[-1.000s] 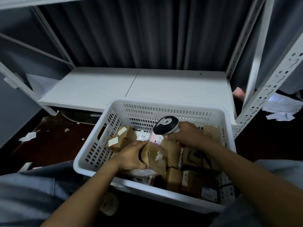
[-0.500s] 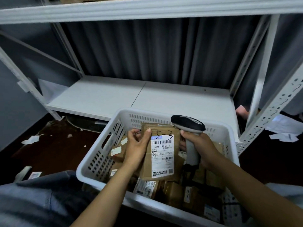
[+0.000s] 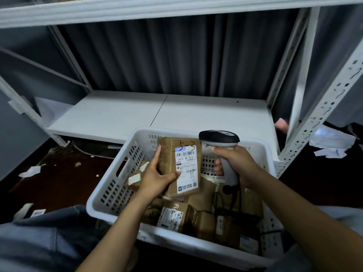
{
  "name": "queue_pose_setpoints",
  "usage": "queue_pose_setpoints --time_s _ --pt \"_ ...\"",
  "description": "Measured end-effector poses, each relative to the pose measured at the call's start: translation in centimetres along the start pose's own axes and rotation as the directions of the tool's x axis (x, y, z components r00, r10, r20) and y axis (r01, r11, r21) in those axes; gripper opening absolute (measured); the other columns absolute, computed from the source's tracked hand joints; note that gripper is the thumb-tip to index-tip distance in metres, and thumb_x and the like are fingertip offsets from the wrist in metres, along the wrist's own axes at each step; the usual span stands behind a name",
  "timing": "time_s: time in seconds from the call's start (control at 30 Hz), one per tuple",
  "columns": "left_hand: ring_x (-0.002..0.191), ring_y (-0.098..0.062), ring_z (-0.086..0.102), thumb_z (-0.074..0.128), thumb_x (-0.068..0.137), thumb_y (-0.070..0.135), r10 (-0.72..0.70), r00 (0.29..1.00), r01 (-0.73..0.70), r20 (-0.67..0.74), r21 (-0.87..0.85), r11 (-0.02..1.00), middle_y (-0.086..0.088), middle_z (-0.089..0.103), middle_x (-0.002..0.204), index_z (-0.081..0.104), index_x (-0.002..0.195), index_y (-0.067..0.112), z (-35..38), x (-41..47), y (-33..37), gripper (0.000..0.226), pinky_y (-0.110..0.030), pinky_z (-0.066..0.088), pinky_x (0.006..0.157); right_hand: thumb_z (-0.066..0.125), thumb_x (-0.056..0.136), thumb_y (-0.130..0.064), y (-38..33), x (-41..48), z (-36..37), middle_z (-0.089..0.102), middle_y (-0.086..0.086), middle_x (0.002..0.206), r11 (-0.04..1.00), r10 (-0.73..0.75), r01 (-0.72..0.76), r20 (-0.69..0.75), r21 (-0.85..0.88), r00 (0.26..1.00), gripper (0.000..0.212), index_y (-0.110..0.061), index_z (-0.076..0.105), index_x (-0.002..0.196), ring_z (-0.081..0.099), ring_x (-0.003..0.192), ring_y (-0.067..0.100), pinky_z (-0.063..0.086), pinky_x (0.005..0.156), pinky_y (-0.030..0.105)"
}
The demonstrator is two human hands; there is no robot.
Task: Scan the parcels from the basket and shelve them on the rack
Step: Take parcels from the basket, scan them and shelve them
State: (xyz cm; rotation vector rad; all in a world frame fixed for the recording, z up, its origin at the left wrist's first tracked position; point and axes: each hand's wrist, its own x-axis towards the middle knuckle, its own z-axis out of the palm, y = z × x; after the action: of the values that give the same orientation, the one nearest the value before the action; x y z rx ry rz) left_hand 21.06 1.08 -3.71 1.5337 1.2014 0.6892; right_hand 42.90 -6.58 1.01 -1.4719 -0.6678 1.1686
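Observation:
A white perforated basket (image 3: pixel 110 193) sits in front of me, holding several brown cardboard parcels (image 3: pixel 198 218). My left hand (image 3: pixel 157 177) grips one brown parcel (image 3: pixel 169 154) upright above the basket, its white shipping label facing me and black marker writing near its top. My right hand (image 3: pixel 237 161) grips the handle of a grey and black barcode scanner (image 3: pixel 219 138), whose head sits just right of the parcel's top edge. The scanner's black cable trails down into the basket. Behind the basket is the white rack shelf (image 3: pixel 153 114).
The rack's perforated white uprights (image 3: pixel 322 114) stand at the right, and an upper shelf beam (image 3: pixel 157 10) runs across the top. A dark curtain hangs behind. Paper scraps (image 3: pixel 31 171) lie on the dark floor at left, and crumpled paper (image 3: pixel 332 142) at right.
My left hand lifted one parcel out of the basket and turned its label toward me. My right hand brought the scanner upright beside it. The view tilted up, showing the upper shelf beam.

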Motion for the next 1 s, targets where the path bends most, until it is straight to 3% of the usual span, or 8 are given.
queue_pose_setpoints --time_s 0.1,0.23,0.77,1.0 --pt "0.121 -0.013 0.055 0.085 0.069 0.018 -0.023 0.994 0.027 -0.105 0.042 0.999 0.003 0.055 0.137 0.021 0.15 0.041 -0.4 0.3 -0.6 0.106 -0.044 0.047 0.102 0.066 0.088 -0.015 -0.4 -0.5 0.0 0.055 0.011 0.053 0.993 0.035 -0.028 0.06 -0.111 0.998 0.03 -0.002 0.058 0.063 0.051 0.042 0.021 0.044 0.045 0.026" --pt "0.116 -0.017 0.06 0.085 0.068 0.015 -0.068 0.99 0.07 -0.127 0.008 0.998 0.0 0.06 0.132 0.018 0.149 0.043 -0.8 0.6 -1.2 0.109 -0.049 0.052 0.096 0.064 0.09 -0.012 -0.7 -0.8 -0.1 0.053 0.01 0.052 0.99 0.038 -0.023 0.106 -0.143 0.994 0.029 -0.003 0.056 0.063 0.049 0.041 0.019 0.041 0.045 0.025" --pt "0.112 -0.017 0.061 0.084 0.07 0.019 -0.065 0.99 0.069 -0.128 0.027 0.997 0.001 0.059 0.132 0.018 0.149 0.043 -0.6 0.9 -1.4 0.107 -0.047 0.052 0.094 0.064 0.088 -0.012 -0.9 -0.6 -0.3 0.054 0.013 0.053 0.977 0.01 0.011 0.096 -0.213 0.995 0.029 -0.002 0.058 0.061 0.048 0.043 0.021 0.041 0.043 0.026" --pt "0.116 -0.016 0.058 0.078 0.079 0.024 -0.06 0.983 0.051 -0.172 -0.057 0.997 0.009 0.053 0.129 0.029 0.148 0.036 -0.7 0.4 0.5 0.086 -0.041 0.047 0.101 0.064 0.091 -0.013 -1.4 -1.2 -0.2 0.057 0.01 0.055 0.985 -0.031 0.047 0.099 -0.164 0.995 0.025 -0.004 0.06 0.067 0.053 0.043 0.019 0.046 0.045 0.026"
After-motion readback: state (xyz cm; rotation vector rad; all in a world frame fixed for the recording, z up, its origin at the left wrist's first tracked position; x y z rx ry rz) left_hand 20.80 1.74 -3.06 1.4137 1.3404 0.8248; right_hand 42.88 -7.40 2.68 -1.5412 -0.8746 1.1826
